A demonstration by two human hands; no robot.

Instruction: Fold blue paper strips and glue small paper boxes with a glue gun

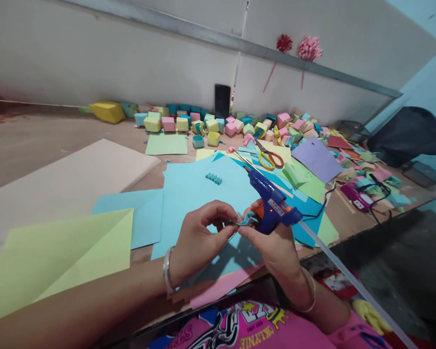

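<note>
Between my two hands is a small teal-blue folded paper strip [247, 220], bent in zigzags. My left hand [207, 232] pinches its left end between thumb and fingers. My right hand [276, 242] is closed around a blue hot glue gun [269, 194], and its thumb and fingertips also press on the paper strip. The gun's nozzle points up and away to the left, a small red light glows on its body, and a long clear glue stick [349, 276] sticks out of its back. Another pleated teal strip [213, 179] lies on the light blue paper sheet [189, 194] ahead.
Many small folded paper boxes [169, 124] line the wall, with a phone [222, 100] propped behind them. Scissors [271, 159] with red and yellow handles lie beyond the gun. At right are a purple electric box [358, 196] with black cords and a purple card [318, 160].
</note>
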